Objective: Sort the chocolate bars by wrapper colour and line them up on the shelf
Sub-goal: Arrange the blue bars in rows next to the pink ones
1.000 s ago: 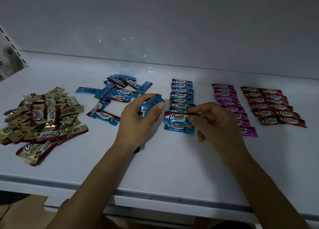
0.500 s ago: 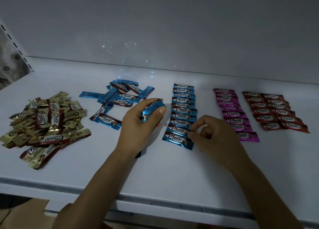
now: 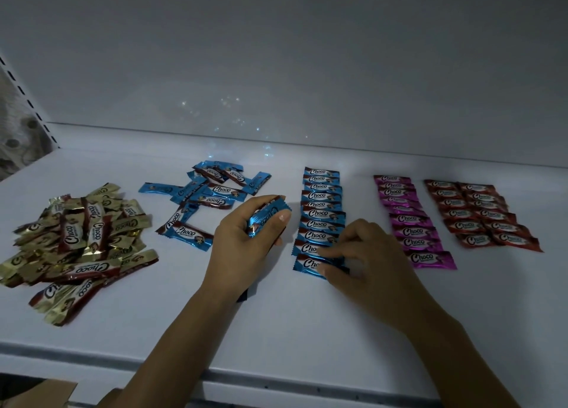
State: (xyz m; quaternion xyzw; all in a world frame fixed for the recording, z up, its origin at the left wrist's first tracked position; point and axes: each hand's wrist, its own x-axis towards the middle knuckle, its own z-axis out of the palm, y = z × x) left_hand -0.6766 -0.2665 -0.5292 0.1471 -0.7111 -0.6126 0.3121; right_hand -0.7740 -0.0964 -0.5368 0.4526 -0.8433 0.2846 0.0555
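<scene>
Two hands work at the middle of the shelf [image 3: 276,324]. The left hand [image 3: 242,241] curls its fingers and thumb round a small bundle of blue bars [image 3: 270,218]; how many it holds cannot be told. The bundle's long axis slants toward the back right. The right hand [image 3: 365,254], fingers bent, pinches the right part of the front bar [image 3: 305,264] between thumb and forefinger.

That front bar is the nearest one in the blue row [image 3: 322,214], which shows ten bars. Each lies with its long axis along the front edge, and they overlap one behind the other toward the back edge.

To the right, the pink row [image 3: 410,220] holds about nine bars laid the same way. Beyond it, toward the right end, the red bars [image 3: 479,214] lie in two rows side by side, six in each.

Just left of the left hand is a loose blue pile [image 3: 212,192], roughly ten bars pointing every way. Nearer the left end is a gold heap [image 3: 80,241], too tangled to count.

A pale back wall [image 3: 292,69] rises behind the shelf. A slotted upright [image 3: 29,100] stands at the back left corner, and a piece of cardboard [image 3: 40,394] shows below the front edge.
</scene>
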